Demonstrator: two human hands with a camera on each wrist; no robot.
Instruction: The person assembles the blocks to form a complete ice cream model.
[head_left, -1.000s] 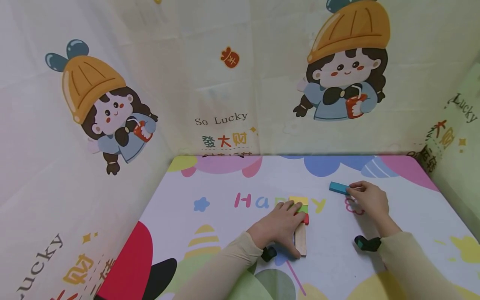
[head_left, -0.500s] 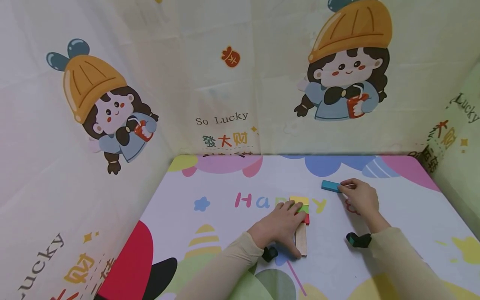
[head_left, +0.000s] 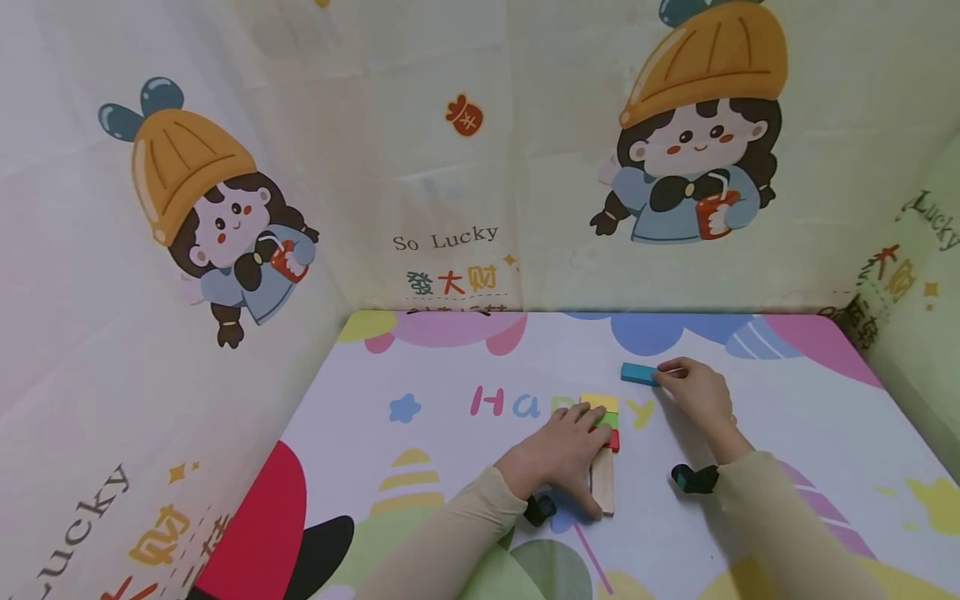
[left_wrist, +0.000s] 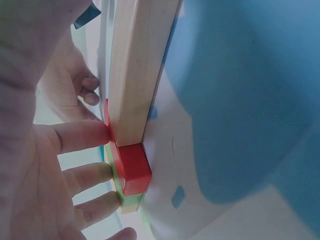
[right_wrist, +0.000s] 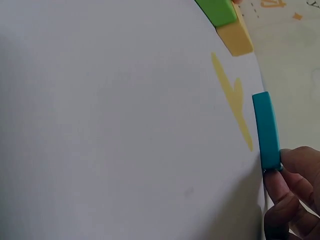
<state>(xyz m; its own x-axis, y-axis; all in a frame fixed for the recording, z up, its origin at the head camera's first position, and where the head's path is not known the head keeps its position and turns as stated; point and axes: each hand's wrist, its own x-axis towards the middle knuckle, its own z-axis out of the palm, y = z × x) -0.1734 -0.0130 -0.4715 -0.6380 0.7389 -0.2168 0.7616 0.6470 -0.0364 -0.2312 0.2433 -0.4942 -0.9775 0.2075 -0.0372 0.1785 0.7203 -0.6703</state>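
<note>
My right hand (head_left: 701, 404) pinches one end of a blue rectangular wooden block (head_left: 636, 374) between thumb and fingers; its other end points left. In the right wrist view the blue block (right_wrist: 267, 127) is held by its end. My left hand (head_left: 551, 458) lies spread along a row of blocks, its fingertips touching them. From far to near, the row has a yellow block (head_left: 600, 402), a green block (head_left: 610, 421), a red block (head_left: 615, 441) and a long plain wooden block (head_left: 603, 485). In the left wrist view, straight fingers touch the red block (left_wrist: 134, 167) and green block (left_wrist: 131, 200).
The table (head_left: 435, 367) has a printed cover with letters and coloured shapes. Behind and at both sides hang cloth walls (head_left: 555, 267) with cartoon prints. A black wrist device (head_left: 693, 478) sits at my right wrist.
My right hand has moved left with the blue block, closer to the far end of the row. The left hand and the row have stayed in place.
</note>
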